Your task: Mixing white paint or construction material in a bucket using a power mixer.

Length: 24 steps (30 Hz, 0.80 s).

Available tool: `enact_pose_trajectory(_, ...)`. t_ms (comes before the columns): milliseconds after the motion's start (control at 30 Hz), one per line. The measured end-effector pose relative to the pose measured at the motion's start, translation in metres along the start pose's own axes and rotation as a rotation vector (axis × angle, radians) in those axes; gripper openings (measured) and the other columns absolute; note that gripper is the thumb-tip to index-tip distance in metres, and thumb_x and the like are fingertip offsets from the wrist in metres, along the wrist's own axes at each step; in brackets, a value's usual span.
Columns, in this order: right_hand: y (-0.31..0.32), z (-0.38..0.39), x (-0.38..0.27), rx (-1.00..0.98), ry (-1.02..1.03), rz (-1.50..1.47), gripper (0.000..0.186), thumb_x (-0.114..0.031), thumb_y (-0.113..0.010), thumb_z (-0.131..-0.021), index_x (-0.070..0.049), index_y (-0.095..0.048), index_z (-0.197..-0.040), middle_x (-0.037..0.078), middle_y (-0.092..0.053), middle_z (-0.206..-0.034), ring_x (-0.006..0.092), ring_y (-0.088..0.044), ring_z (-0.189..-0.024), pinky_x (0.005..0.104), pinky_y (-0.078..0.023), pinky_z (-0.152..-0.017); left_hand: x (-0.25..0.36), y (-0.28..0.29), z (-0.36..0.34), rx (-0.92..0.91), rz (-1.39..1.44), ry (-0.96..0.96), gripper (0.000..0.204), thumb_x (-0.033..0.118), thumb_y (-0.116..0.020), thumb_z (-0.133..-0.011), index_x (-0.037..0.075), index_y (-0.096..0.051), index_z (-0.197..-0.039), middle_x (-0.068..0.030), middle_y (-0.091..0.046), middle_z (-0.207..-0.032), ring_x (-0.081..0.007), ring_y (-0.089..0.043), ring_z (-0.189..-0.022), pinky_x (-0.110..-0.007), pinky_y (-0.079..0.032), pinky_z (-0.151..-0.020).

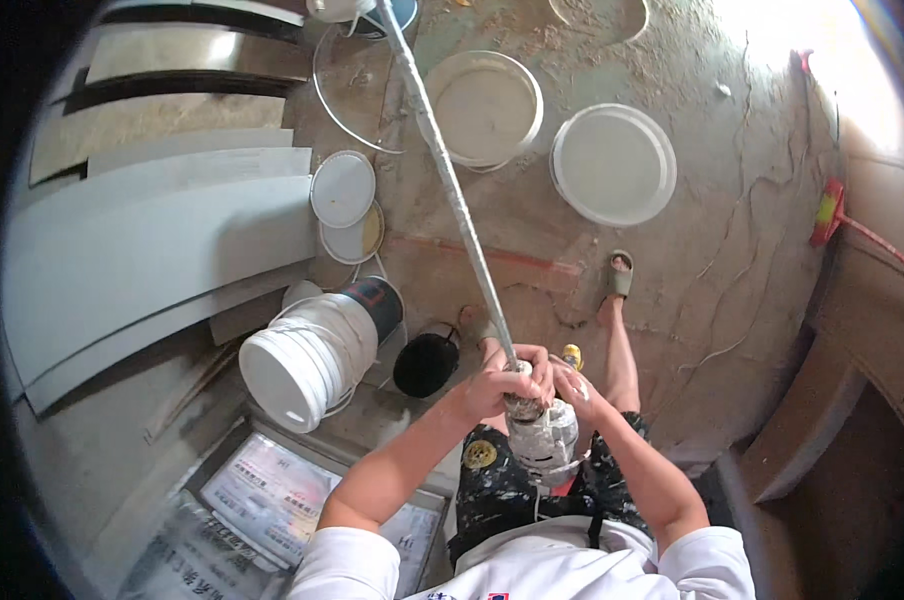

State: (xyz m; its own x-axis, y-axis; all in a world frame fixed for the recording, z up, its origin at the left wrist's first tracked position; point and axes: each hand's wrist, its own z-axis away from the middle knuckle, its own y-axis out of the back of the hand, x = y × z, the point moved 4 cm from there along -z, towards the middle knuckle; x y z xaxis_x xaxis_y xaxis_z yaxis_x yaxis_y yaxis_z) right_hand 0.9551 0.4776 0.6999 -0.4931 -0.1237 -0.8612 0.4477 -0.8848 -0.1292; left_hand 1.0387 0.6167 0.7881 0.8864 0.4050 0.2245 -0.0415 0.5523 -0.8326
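Note:
A plaster-crusted mixing drill (pixel 544 448) is held in front of my body, over my paint-spattered shorts. Its long metal rod (pixel 454 195) slants away up the view and runs out at the top edge. My left hand (pixel 500 384) is closed round the chuck end, where the rod meets the drill. Close beside it, my right hand (pixel 578 393) is curled against the right side of the same end, its fingers partly hidden. A small yellow and black piece (pixel 572 354) shows just beyond my right hand; I cannot tell what it is.
Two round white tubs (pixel 614 165) stand on the dirty floor ahead. At the left lie stacked white buckets (pixel 284 380), a black bucket (pixel 427 362), lids (pixel 343 188) and leaning boards (pixel 162 215). Printed bags (pixel 272 490) lie lower left. A red-handled tool (pixel 828 212) leans right; cables cross the floor.

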Motion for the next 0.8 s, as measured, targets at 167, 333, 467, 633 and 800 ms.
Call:
enact_pose_trajectory(167,-0.023,0.029,0.037,-0.114,-0.370,-0.018,0.078,-0.054,-0.013,-0.101,0.004,-0.065,-0.097,0.020,-0.068,-0.092,0.0316,-0.063,-0.091,0.0410,-0.045,-0.088,-0.030,0.037,-0.021,0.150,0.084,0.135,0.011,0.007,-0.062,-0.078,0.004,-0.051,-0.078,-0.0104,-0.060,-0.073,-0.0235,-0.066,-0.072,-0.035,-0.055,-0.071)
enact_pose_trajectory(333,-0.060,0.055,0.108,-0.003,-0.487,-0.226,0.058,-0.050,-0.032,-0.100,-0.001,-0.054,-0.121,0.019,-0.068,-0.093,0.0269,-0.063,-0.094,0.0439,-0.045,-0.089,-0.049,0.066,-0.045,0.221,-0.055,0.193,0.010,0.014,-0.056,-0.083,0.005,-0.052,-0.082,-0.0099,-0.061,-0.072,-0.0202,-0.063,-0.066,-0.032,-0.052,-0.064)
enact_pose_trajectory(467,-0.078,0.041,0.086,0.203,-0.558,-0.317,0.073,-0.059,-0.026,-0.098,0.001,-0.067,-0.101,0.019,-0.067,-0.094,0.0292,-0.064,-0.091,0.0444,-0.047,-0.085,-0.047,0.078,-0.045,0.335,-0.038,0.201,0.020,0.023,-0.059,-0.080,0.009,-0.046,-0.078,-0.0060,-0.052,-0.069,-0.0170,-0.054,-0.061,-0.032,-0.049,-0.060)
enact_pose_trajectory(633,-0.074,0.029,0.085,0.144,-0.556,-0.333,0.085,-0.062,-0.014,-0.097,0.003,-0.066,-0.082,0.025,-0.067,-0.086,0.0413,-0.064,-0.092,0.0486,-0.047,-0.084,-0.041,0.078,-0.049,0.337,0.012,0.263,0.019,0.021,-0.057,-0.083,0.009,-0.043,-0.084,-0.0063,-0.048,-0.076,-0.0192,-0.052,-0.067,-0.034,-0.046,-0.064)
enact_pose_trajectory(800,-0.043,0.044,0.078,0.139,-0.555,-0.273,0.084,-0.061,-0.016,-0.097,0.004,-0.067,-0.082,0.026,-0.066,-0.092,0.0433,-0.061,-0.097,0.0490,-0.046,-0.088,-0.051,0.065,-0.057,0.379,-0.016,0.258,0.022,0.023,-0.058,-0.084,0.008,-0.043,-0.086,-0.0060,-0.045,-0.080,-0.0199,-0.052,-0.071,-0.036,-0.049,-0.069)
